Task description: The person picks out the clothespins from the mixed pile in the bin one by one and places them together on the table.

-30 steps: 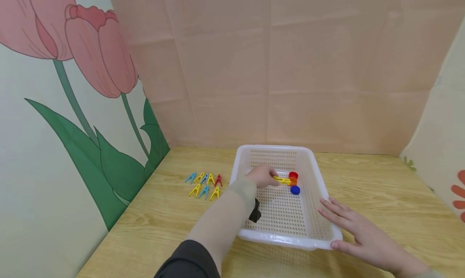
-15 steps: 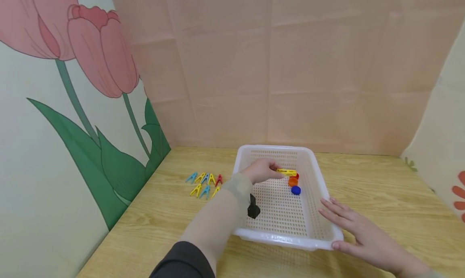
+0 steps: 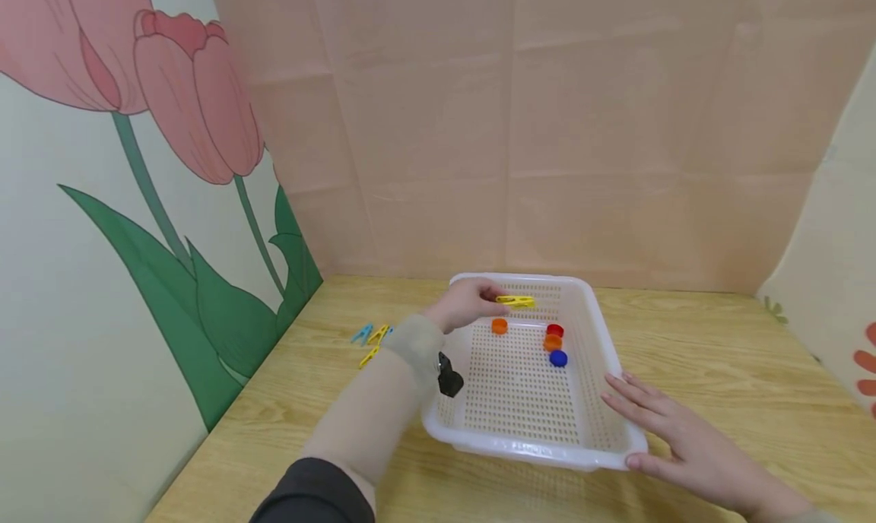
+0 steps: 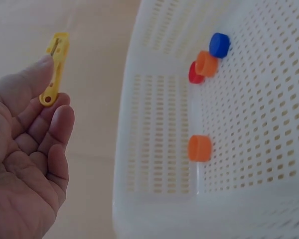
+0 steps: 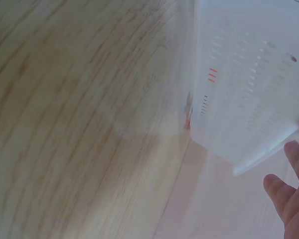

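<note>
Between thumb and fingers my left hand (image 3: 468,302) pinches a yellow clothespin (image 3: 516,301), held above the far end of a white plastic basket (image 3: 534,451). In the left wrist view that clothespin (image 4: 56,69) lies along the thumb, off to the side of the basket's rim. On the basket floor sit an orange cap (image 3: 499,326) alone near the far left, and a red cap (image 3: 555,330), an orange cap (image 3: 552,343) and a blue cap (image 3: 558,358) in a row toward the right. My right hand (image 3: 674,443), fingers extended, rests at the basket's near right rim.
Left of the basket on the wooden table (image 3: 274,432) lie a blue clothespin (image 3: 361,334) and a yellow clothespin (image 3: 369,357), with others mostly hidden by my left forearm. Walls stand behind and on both sides, the left one with a tulip picture (image 3: 192,105).
My left hand has moved left and away with the yellow clothespin, from over the row of caps. A lone orange cap has come into view. The right hand stays at the rim.
</note>
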Available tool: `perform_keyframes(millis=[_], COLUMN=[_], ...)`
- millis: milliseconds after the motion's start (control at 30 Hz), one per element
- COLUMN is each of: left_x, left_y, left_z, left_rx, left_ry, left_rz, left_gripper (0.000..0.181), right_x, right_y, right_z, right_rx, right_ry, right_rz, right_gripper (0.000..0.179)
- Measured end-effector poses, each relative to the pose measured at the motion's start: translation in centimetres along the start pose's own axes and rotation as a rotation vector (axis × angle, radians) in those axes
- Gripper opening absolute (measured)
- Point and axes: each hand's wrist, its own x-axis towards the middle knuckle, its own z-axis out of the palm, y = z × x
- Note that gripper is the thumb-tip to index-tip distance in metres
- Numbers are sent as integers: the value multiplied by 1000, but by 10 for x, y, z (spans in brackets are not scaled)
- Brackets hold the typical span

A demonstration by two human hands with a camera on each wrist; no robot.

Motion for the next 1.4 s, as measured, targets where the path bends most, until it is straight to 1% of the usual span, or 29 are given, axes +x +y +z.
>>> perform_keyframes(millis=[167,333,400,567,767,900,1100,1233,1400], left_x=[-10,-23,-29,-39,-52,-62,-80,-91,-102], left_y=[-3,-6,-8,-19,-33,-45,-67,-88,-109], left_z=[-14,-27,-33,-47,-66,-78,-93,-98,-99], left_rx=[-14,-13,-17,-29,-58,-64,-64,-87,-127], left_ry=[2,17,28,62,115,148,198,234,284], left_rz=[25,-4,-24,-56,-56,-81,-161,-204,-252], left_gripper=[25,28,29,29,29,29,31,30,33], right_x=[-1,-1,-1,-3,-4,-3,-2,-1,0], right_y=[-3,-8,-11,-11,-11,-12,-12,-13,-15], right_z=[1,2,2,1,1,0,-1,-2,-4], right_rx=[2,1,-7,-27,-30,-28,-24,-35,-45], right_ry=[7,15,-3,-55,-69,-64,-61,-72,-84], right_rz=[-4,-6,11,51,68,64,60,73,75], right_gripper=[81,80,81,81,81,81,81,81,81])
